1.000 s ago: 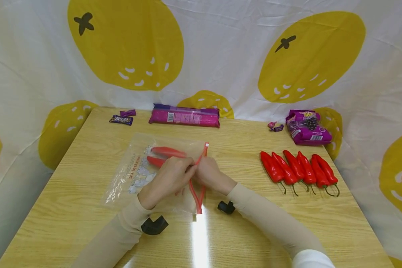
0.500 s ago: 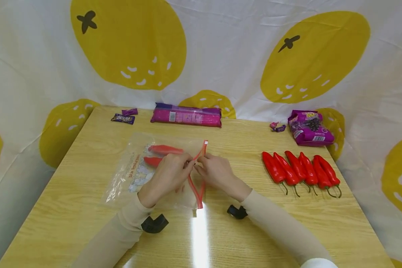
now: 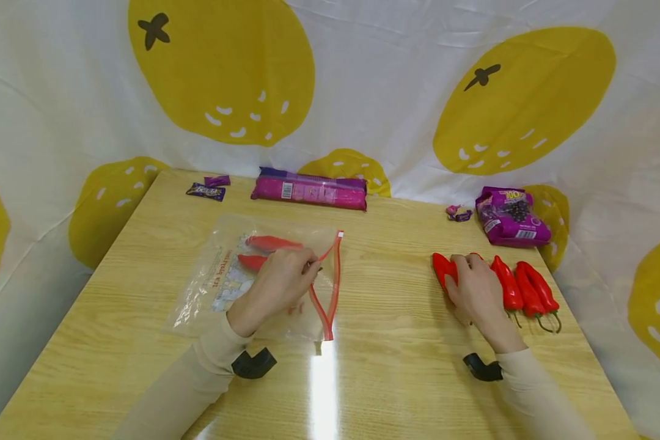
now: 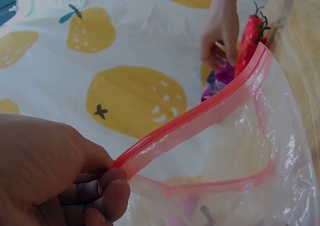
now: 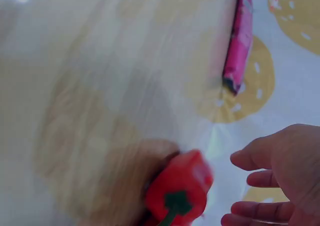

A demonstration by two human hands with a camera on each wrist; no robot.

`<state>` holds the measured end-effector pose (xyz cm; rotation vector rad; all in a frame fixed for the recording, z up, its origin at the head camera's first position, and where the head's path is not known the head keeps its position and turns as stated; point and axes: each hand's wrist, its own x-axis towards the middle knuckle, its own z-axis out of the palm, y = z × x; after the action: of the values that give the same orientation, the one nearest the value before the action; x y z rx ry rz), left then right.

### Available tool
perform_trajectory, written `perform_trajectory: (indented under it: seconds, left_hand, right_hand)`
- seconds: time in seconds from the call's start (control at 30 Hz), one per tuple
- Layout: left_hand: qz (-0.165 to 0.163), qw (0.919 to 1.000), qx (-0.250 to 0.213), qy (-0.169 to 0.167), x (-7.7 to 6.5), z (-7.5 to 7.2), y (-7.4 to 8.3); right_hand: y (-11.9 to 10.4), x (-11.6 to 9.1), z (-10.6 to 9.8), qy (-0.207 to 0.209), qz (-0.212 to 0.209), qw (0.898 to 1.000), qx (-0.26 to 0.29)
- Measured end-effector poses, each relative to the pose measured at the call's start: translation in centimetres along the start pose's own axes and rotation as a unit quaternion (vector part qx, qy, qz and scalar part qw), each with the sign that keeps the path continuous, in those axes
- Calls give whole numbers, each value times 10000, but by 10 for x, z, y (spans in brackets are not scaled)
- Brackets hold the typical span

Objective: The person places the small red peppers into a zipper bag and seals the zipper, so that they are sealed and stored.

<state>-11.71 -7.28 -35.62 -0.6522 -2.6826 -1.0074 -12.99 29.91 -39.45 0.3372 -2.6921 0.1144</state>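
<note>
My left hand (image 3: pixel 280 281) pinches the red zip edge of a clear zip bag (image 3: pixel 192 305). In the left wrist view, thumb and fingers meet on the red zip strip (image 4: pixel 200 111), and the bag's mouth gapes. Two red peppers (image 3: pixel 272 243) show inside the bag, partly behind the hand. Over a row of red peppers (image 3: pixel 536 293) at the right is my right hand (image 3: pixel 477 293), hiding some of them. The right wrist view has its fingers apart and slightly bent, beside a pepper (image 5: pixel 175 191) with a green stem, holding nothing.
A long pink packet (image 3: pixel 310 190) lies at the back of the table (image 3: pixel 385 379). Small purple wrapped sweets (image 3: pixel 206 191) lie back left, with more sweets (image 3: pixel 459 214) back right. A purple grape-printed bag (image 3: pixel 511 217) stands there. A patterned curtain (image 3: pixel 374 79) hangs behind.
My right hand has left the bag's zip edge and moved right to the row of peppers. The left hand stays on the bag.
</note>
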Motion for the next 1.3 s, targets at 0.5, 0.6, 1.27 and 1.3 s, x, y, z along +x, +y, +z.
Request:
perform_trajectory:
  seconds: [0.5,0.6,1.27,1.3]
  left_hand:
    - [-152,9999,20,-67,-3,0,0]
    - [-152,9998,-19,-128,-4,2,-1]
    - [-7,10000,-80,-21,-2,4,2]
    - [-37,9999,-85,-50,-2,3,2]
  right_hand:
    - [13,-23,7,-771,90,9953,-581]
    - [7,-24,5,-766,292,9965,-187]
    - [-135,16,3,-1834,-592,9038,3820]
    - [-139,18,6,-1886,-685,9014,3837]
